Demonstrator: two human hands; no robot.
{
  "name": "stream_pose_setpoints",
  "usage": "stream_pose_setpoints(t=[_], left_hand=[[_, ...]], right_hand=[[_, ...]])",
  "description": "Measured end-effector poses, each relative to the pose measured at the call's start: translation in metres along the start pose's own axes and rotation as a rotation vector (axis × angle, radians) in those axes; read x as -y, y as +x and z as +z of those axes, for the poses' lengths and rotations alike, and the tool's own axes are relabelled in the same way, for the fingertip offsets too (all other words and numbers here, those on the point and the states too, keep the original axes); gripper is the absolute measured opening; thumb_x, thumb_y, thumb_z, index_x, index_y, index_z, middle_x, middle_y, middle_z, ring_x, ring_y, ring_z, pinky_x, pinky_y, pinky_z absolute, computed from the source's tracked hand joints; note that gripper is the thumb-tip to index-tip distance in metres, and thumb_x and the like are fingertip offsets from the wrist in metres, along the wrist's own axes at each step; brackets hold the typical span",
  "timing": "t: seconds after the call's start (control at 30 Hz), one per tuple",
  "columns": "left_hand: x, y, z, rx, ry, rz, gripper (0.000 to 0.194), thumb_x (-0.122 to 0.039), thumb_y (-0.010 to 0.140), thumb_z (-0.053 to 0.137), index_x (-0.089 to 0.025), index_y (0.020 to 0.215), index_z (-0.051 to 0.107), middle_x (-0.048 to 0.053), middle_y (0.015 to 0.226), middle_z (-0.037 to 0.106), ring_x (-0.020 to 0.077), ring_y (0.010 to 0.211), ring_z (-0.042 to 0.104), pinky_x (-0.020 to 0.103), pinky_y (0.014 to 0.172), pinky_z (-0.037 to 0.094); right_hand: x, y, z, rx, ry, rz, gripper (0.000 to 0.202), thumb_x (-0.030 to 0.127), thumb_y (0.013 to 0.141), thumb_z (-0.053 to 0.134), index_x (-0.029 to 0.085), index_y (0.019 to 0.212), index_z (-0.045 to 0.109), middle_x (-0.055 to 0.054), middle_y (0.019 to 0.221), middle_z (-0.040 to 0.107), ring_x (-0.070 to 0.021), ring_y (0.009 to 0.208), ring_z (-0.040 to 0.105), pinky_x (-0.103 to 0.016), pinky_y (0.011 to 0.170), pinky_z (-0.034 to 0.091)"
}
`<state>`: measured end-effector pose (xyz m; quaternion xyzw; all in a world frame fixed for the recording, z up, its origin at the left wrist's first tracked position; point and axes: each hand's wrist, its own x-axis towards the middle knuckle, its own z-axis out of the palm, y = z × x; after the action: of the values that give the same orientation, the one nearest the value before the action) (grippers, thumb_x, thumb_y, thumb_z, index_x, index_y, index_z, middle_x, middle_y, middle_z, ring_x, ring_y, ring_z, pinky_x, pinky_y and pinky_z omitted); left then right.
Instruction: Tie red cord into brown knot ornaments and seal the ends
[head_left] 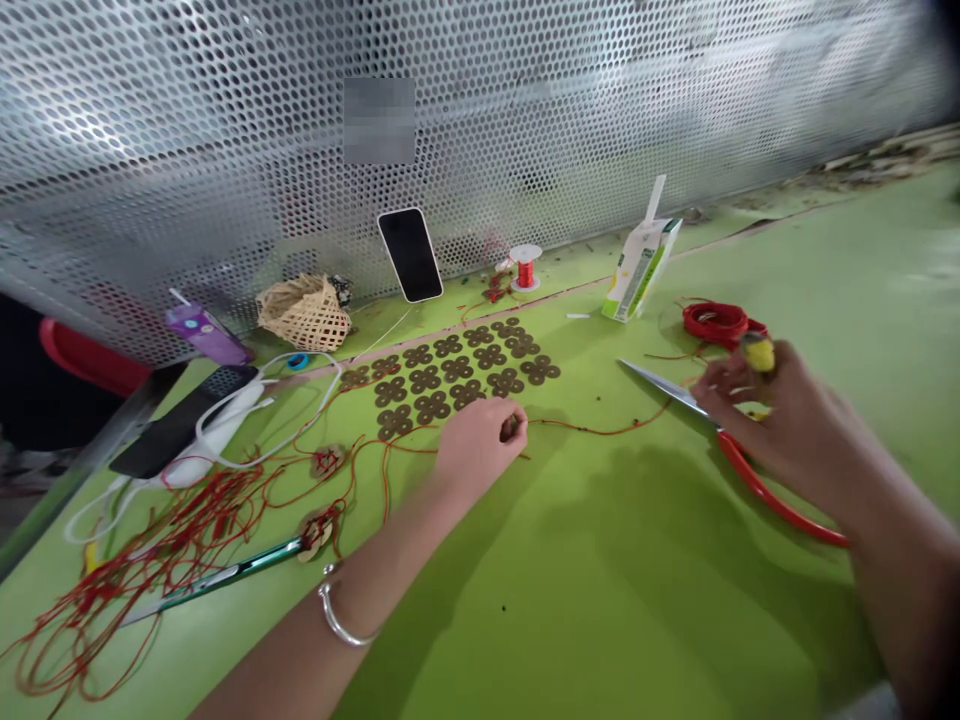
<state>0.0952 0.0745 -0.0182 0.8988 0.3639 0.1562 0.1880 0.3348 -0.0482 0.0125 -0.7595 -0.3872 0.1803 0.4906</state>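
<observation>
In the head view, a red cord [600, 432] is run from left to right over the bench [570, 620]. It is pinched between the closed fingers of the left hand [514, 428] and held at the fingertips of the right hand [709, 385]. Scissors [757, 487] are seen beneath the right hand; brown clover-shaped pieces [457, 369] are laid in rows just far of the left.

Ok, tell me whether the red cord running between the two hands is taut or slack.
Slack: the red cord bends loosely across the green table from the left hand toward the right hand.
</observation>
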Motion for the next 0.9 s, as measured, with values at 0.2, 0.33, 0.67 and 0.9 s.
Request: stream_pose_setpoints(t=[0.2,0.33,0.67,0.9], left_hand=[[0.002,0.000,0.003,-0.054,-0.022,0.037,0.011,-0.012,0.076,0.054,-0.016,0.075,0.064,0.001,0.070,0.065,0.0112,0.062,0.057,0.022,0.055,0.047],[0.001,-0.001,0.002,-0.060,-0.037,0.028,0.010,-0.010,0.075,0.056,-0.015,0.074,0.064,0.001,0.068,0.064,0.0098,0.058,0.056,0.020,0.052,0.045],[0.005,-0.001,0.005,-0.063,-0.033,0.044,0.010,-0.009,0.075,0.056,-0.015,0.072,0.063,0.000,0.067,0.063,0.0102,0.059,0.055,0.021,0.052,0.043],[0.004,-0.001,0.004,-0.055,-0.025,0.049,0.012,-0.010,0.075,0.053,-0.017,0.070,0.061,-0.001,0.065,0.062,0.0108,0.060,0.053,0.021,0.053,0.040]], right_hand=[[-0.056,-0.006,-0.026,0.008,-0.799,-0.208,0.055,0.070,0.063,0.043,0.021,0.088,0.037,-0.013,0.079,0.057,-0.0354,0.082,0.056,-0.045,0.071,0.044],[-0.060,-0.004,-0.021,0.050,-0.862,-0.271,0.049,0.065,0.069,0.038,0.021,0.089,0.037,-0.014,0.082,0.059,-0.0337,0.089,0.056,-0.039,0.072,0.045],[-0.039,-0.012,-0.009,0.002,-0.822,-0.215,0.030,0.037,0.067,0.051,0.024,0.094,0.046,-0.005,0.078,0.063,-0.0246,0.066,0.060,-0.029,0.060,0.041],[-0.008,-0.049,0.016,0.066,-0.702,-0.457,0.019,0.042,0.076,0.052,0.026,0.087,0.052,-0.001,0.081,0.066,-0.0210,0.066,0.061,-0.027,0.057,0.040]])
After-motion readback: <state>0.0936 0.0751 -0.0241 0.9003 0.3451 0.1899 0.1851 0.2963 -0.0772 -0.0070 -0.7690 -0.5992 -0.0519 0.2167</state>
